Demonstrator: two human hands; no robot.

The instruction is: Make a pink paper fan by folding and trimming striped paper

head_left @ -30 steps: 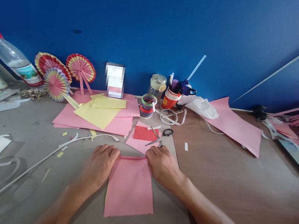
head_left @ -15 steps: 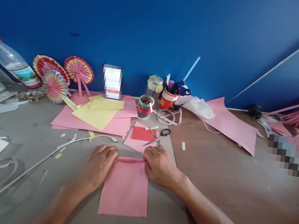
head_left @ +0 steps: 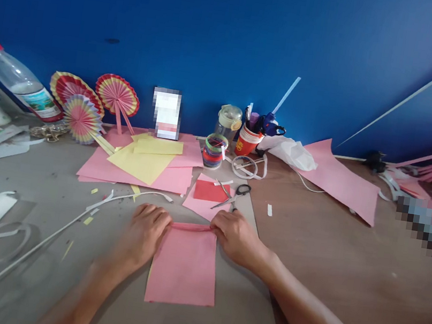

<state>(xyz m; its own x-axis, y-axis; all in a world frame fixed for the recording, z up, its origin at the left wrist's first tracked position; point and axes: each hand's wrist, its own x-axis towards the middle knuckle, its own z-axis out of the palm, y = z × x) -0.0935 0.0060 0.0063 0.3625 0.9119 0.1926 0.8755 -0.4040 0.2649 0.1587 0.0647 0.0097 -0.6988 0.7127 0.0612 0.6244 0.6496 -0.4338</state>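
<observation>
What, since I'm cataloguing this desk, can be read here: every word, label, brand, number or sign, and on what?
No text is legible.
Red paper cup: yellow characters, too small.
Clear plastic bottle with red cap: label too blurred.
Upright rectangular white screen: pixelated.

Closed off across the top by a blue wall (head_left: 220,27). Furnished below with a table (head_left: 326,265), grey left, brown right.

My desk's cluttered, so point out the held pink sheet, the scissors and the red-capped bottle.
Held pink sheet (head_left: 185,265), head view: its flat middle.
Scissors (head_left: 230,200), head view: near the pivot.
Red-capped bottle (head_left: 19,80), head view: clear upper body.
</observation>
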